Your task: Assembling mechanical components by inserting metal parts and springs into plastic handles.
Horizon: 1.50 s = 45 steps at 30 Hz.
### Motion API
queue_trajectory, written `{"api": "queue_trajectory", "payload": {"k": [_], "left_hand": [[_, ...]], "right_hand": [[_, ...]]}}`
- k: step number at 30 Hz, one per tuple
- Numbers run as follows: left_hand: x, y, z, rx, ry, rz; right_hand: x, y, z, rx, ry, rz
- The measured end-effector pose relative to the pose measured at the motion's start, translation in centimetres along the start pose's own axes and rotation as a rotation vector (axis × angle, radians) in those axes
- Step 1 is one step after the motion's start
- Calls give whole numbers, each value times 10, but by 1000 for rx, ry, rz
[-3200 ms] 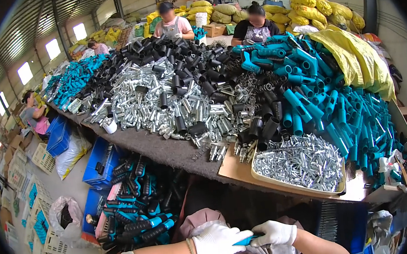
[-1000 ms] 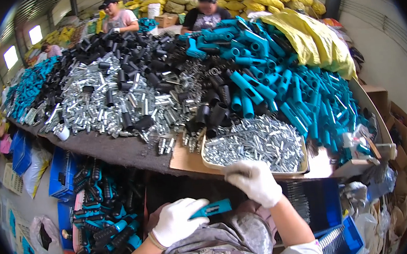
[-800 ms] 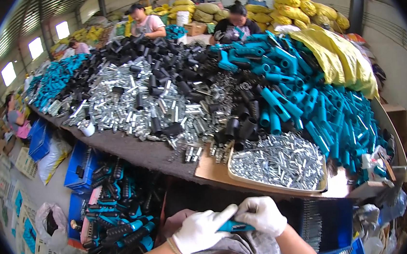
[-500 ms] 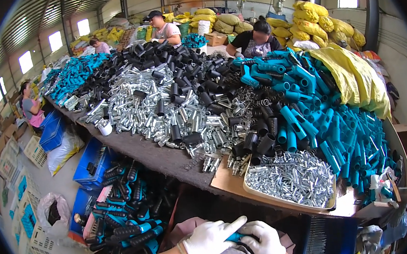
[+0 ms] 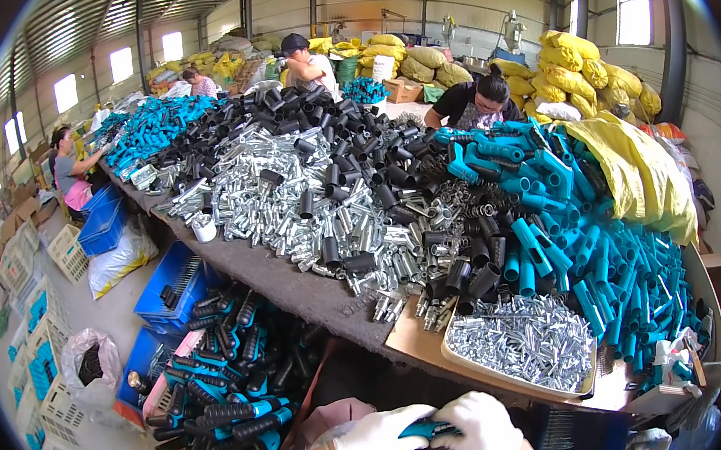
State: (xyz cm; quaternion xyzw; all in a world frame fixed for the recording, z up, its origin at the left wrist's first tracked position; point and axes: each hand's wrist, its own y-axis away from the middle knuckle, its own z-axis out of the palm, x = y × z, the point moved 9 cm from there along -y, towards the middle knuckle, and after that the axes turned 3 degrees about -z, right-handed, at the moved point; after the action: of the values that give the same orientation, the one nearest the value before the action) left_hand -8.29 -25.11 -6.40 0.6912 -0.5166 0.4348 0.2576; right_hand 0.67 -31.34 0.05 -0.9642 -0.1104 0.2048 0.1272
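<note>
At the lower middle of the head view, a small teal-and-black handle piece (image 5: 430, 429) shows between my white-gloved hands, close to my lap. My left hand (image 5: 377, 439) wraps it from the left, fingers laid over its top. Closed round its other end is my right hand (image 5: 484, 429), which hides much of the piece. Left of my hands, a bin holds many finished-looking teal-and-black handles (image 5: 235, 410) with ribbed grips. In front of me stands a shallow tray (image 5: 593, 380) heaped with small metal pins (image 5: 521, 344).
The dark worktable (image 5: 284, 287) carries heaps of metal sleeves (image 5: 277, 198), black tubes (image 5: 335, 129) and teal housings (image 5: 604, 264). Blue crates (image 5: 168, 285) stand at its left side. A yellow sack (image 5: 630, 167) drapes the right pile. Several people work around the table.
My left fingers, stretched out before, now lie over the piece, and my right hand has turned and risen slightly. The view has shifted a little. A person at far left now reaches toward the table.
</note>
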Motion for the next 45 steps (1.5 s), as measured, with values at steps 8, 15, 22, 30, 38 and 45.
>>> {"api": "queue_trajectory", "payload": {"k": [8, 15, 22, 30, 38, 45], "left_hand": [[7, 4, 4, -24, 14, 93], [4, 10, -13, 112, 68, 42], [-22, -5, -19, 123, 486, -250], [-34, -9, 2, 94, 1090, -446], [-28, -2, 3, 225, 789, -262], [-23, 0, -3, 154, 760, -272]], "right_hand": [[102, -16, -41, 366, 362, 405], [99, 7, -63, 606, 258, 397], [77, 46, -45, 812, -720, 626], [58, 44, 24, 535, -946, 685], [48, 42, 50, 686, -974, 642], [58, 39, 84, 622, -1382, 690]]}}
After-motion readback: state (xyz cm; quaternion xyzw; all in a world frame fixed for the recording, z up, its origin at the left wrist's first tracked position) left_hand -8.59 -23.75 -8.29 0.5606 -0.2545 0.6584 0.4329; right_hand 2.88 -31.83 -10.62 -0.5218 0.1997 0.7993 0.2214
